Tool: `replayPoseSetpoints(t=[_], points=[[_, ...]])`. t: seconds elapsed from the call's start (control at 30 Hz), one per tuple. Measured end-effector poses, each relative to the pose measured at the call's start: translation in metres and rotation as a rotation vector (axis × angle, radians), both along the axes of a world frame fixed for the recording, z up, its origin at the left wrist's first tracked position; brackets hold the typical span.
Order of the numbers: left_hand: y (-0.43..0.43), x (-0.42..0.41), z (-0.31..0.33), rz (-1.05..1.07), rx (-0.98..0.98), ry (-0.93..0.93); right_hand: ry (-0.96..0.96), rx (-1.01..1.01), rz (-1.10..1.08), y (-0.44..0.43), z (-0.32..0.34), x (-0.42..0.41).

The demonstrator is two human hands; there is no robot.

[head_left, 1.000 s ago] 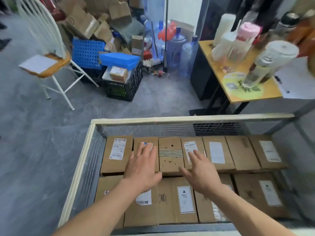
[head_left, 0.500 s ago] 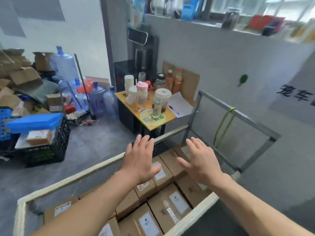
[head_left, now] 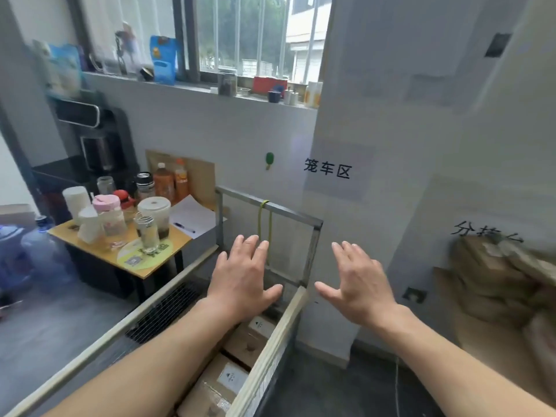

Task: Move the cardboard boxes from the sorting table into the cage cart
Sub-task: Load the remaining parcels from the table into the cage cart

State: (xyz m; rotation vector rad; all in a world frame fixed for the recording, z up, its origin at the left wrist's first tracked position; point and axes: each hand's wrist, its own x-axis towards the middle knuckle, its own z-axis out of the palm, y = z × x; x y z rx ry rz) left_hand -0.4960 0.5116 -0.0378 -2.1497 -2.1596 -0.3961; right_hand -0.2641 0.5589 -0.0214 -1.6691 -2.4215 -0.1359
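Note:
The cage cart [head_left: 272, 341] runs from the bottom left toward the wall, with a pale padded rim and wire-mesh sides. Brown labelled cardboard boxes [head_left: 228, 377] lie flat inside it, partly hidden by my left forearm. My left hand [head_left: 245, 279] hovers open, palm down, above the cart's far end. My right hand [head_left: 359, 279] is open too, held just past the cart's right rim, holding nothing. A blurred pile of cardboard boxes [head_left: 499, 281] shows at the right edge.
A small yellow table [head_left: 126, 254] crowded with bottles, cups and papers stands left of the cart. Water jugs [head_left: 27, 251] sit on the floor at far left. A grey wall with paper signs and a windowsill of items lies ahead.
The view has swung up and to the right, from looking down into the cart to facing the wall. Both hands have lifted off the boxes and stay open, now near the cart's right end.

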Motion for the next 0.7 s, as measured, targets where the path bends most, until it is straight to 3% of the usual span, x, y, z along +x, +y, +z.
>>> replayPoseSetpoints(t=[0.7], points=[[0.05,0.31,0.07,-0.342,0.071,0.002,0.081,0.066,-0.376,-0.028,0.049,0.319]])
